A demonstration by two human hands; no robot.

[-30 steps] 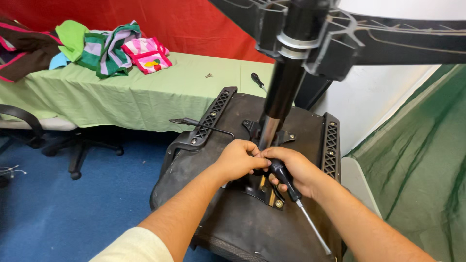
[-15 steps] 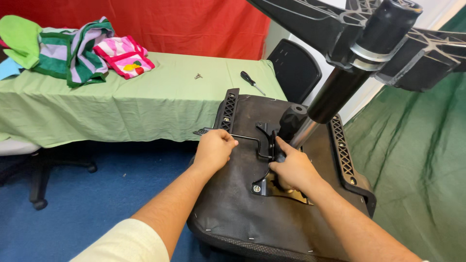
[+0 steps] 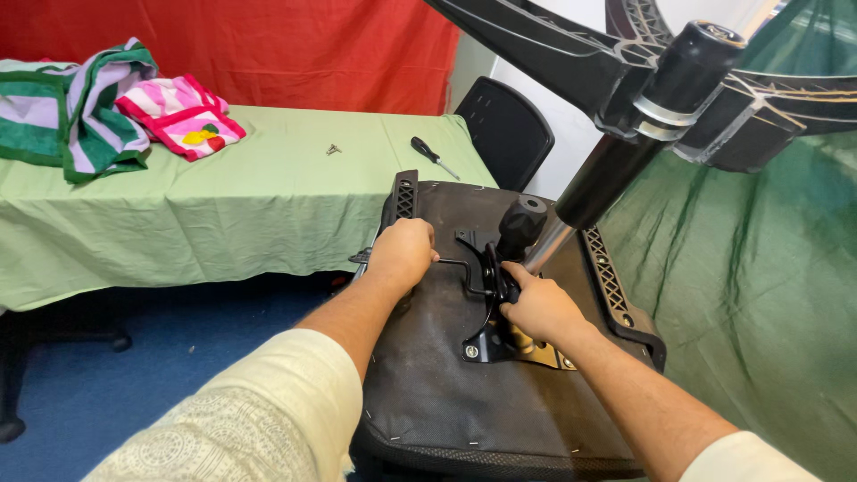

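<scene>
The left hand is closed on a thin black metal lever at the left edge of the upturned black chair seat. The right hand is clamped around the black tilt mechanism at the seat's middle. A black-handled screwdriver lies near the right edge of the green-clothed worktop.

We list one table, draped in a light green cloth that hangs down its front. On it, at the far left, we count a folded green, white and purple striped fabric, and touching it on the right a pink striped fabric. Near the middle lie small metal bits. Toward the right end lies a black-handled screwdriver. Below, we note blue floor.
</scene>
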